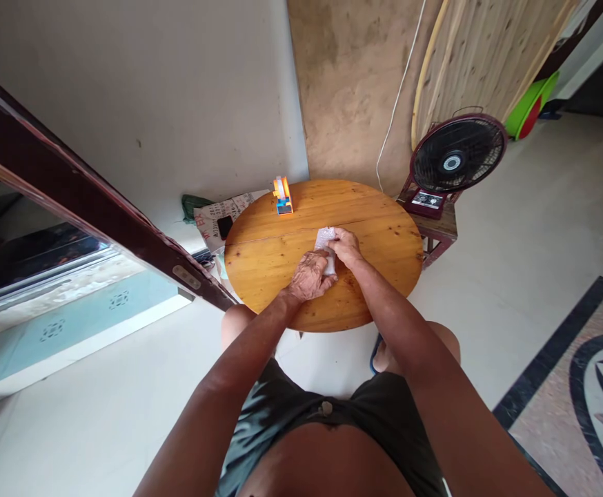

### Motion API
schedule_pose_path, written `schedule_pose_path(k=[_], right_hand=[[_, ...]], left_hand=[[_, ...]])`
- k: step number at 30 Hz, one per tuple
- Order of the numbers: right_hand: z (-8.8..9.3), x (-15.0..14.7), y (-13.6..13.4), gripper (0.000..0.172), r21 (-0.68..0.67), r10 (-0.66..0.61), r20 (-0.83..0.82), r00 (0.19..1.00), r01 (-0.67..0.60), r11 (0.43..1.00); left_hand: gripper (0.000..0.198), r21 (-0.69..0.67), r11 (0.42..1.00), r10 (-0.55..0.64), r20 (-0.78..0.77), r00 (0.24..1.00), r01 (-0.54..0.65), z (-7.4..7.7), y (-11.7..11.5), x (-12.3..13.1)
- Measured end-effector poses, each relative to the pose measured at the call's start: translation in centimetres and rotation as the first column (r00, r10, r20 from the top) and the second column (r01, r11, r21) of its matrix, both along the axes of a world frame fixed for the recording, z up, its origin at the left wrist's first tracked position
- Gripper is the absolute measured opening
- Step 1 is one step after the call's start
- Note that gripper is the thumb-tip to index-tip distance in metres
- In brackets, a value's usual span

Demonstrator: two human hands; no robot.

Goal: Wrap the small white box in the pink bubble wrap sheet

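Observation:
A small bundle of clear bubble wrap [324, 237] lies on the round wooden table [260, 262], between my two hands. My left hand [311, 275] rests over its near end, fingers curled round it and covering part of it. With bent fingers, my right hand [345, 246] pinches the far right edge of the bundle. Whatever the wrap may contain cannot be made out. Farther back on the tabletop stands an orange and blue tape dispenser [283, 196], apart from both hands.
A dark red electric fan [452, 162] stands on a wooden stool [443, 224] right of the table. Left of the table, a black phone [225, 227] lies on a printed sack or carton [208, 222]. A white cord [401, 83] hangs down the wall behind.

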State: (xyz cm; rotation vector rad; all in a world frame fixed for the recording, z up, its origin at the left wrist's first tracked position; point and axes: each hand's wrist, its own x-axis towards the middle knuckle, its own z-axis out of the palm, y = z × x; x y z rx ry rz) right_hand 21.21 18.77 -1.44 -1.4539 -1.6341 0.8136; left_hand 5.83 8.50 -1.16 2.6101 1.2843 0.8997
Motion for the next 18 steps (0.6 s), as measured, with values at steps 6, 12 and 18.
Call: schedule_pose_path(k=[6, 12, 18], right_hand=[[0.6, 0.5, 0.4, 0.063, -0.033, -0.151, 0.163, 0.975, 0.158, 0.987], [1.8, 0.7, 0.9, 0.081, -0.155, -0.119, 0.072, 0.99, 0.129, 0.979], [2.8, 0.6, 1.9, 0.06, -0.321, 0.022, -0.158, 0.987, -0.072, 0.944]], left_hand=[[0.031, 0.011, 1.0, 0.009, 0.005, 1.0, -0.009, 0.1, 0.0, 0.2], [0.034, 0.026, 0.999, 0.028, 0.03, 0.999, -0.028, -0.5, 0.0, 0.3], [0.035, 0.057, 0.998, 0.023, 0.036, 0.999, -0.025, -1.1, 0.0, 0.2]])
